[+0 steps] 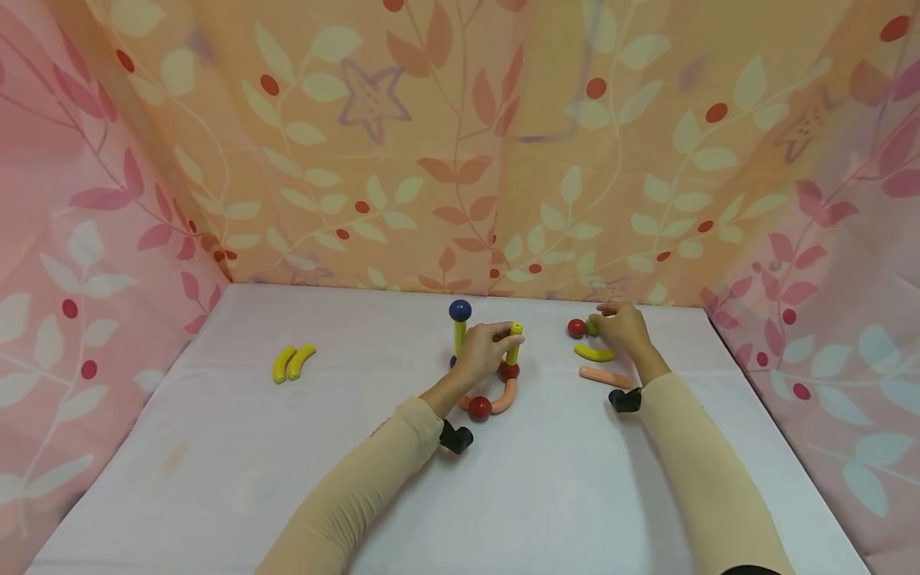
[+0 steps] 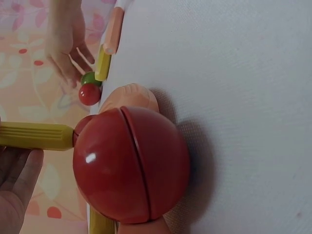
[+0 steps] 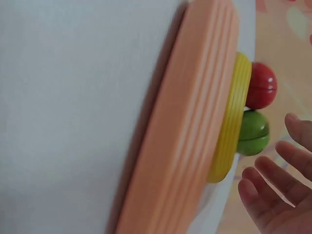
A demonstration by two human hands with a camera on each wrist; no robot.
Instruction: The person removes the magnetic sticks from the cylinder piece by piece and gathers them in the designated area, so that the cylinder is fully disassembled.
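Observation:
My left hand [image 1: 483, 353] grips an upright yellow rod [image 1: 516, 330]. At its foot is a red ball [image 1: 509, 370], joined by a curved orange piece [image 1: 509, 397] to another red ball [image 1: 480, 409] at the front. Behind my left hand stands a second yellow rod [image 1: 460, 337] topped by a blue ball [image 1: 460, 311]; my hand partly hides its lower end. My right hand [image 1: 627, 329] hovers beside a green ball [image 3: 253, 134], fingers spread and apart from it in the right wrist view. A loose red ball [image 3: 262, 85] lies beside the green one.
In front of the loose balls lie a curved yellow piece [image 1: 593, 353] and a straight orange bar [image 1: 605, 377]. Two curved yellow pieces [image 1: 293, 363] rest at the left of the white table [image 1: 216, 479]. Patterned cloth [image 1: 460, 160] closes off the back and sides.

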